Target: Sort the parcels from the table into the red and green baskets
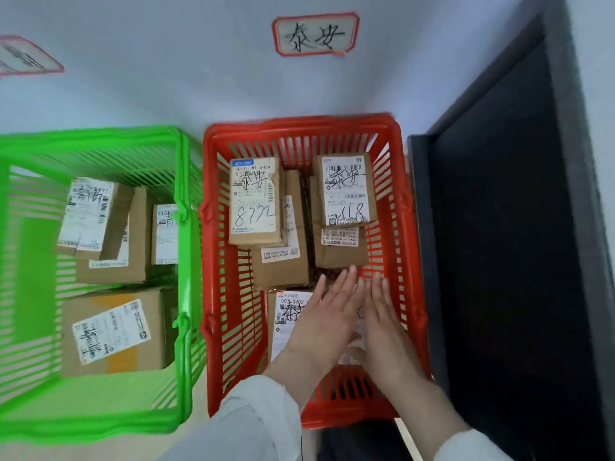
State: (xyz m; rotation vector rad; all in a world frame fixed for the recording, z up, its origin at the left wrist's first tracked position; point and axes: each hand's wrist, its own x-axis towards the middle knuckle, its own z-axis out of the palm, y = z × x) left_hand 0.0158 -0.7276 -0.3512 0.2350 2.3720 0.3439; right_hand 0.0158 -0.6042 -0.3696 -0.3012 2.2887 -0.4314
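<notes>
Brown cardboard parcels with white shipping labels lie in both baskets.

Item 1: the red slatted plastic basket (299, 123) stands on the right and holds 5 visible parcels. At its far left, a parcel marked "8772" by hand (254, 201) lies on top of a longer parcel (283, 264). At its far right, a labelled top parcel (346, 191) rests on a lower parcel (339, 252). The near parcel (286, 314) lies flat at the person's end, label up.

Item 2: the green slatted plastic basket (100, 133) stands just beside the red one, on the left. It holds 4 visible parcels: a tilted parcel (90, 217) lying on a flat parcel (133, 244), a narrow parcel (164, 234) against the right wall, and a large taped parcel (113, 331) nearest the person.

Item 3: the left hand (327, 314) and right hand (382, 314) are side by side, palms down, over the near parcel inside the red basket. Fingers on both are straight and gripping nothing. Contact with the parcel cannot be confirmed. White sleeves (259, 424) cover both forearms.

Item 4: a red-bordered paper sign (315, 34) with handwritten characters hangs on the wall above the red basket. A dark panel (499, 227) stands to its right.
</notes>
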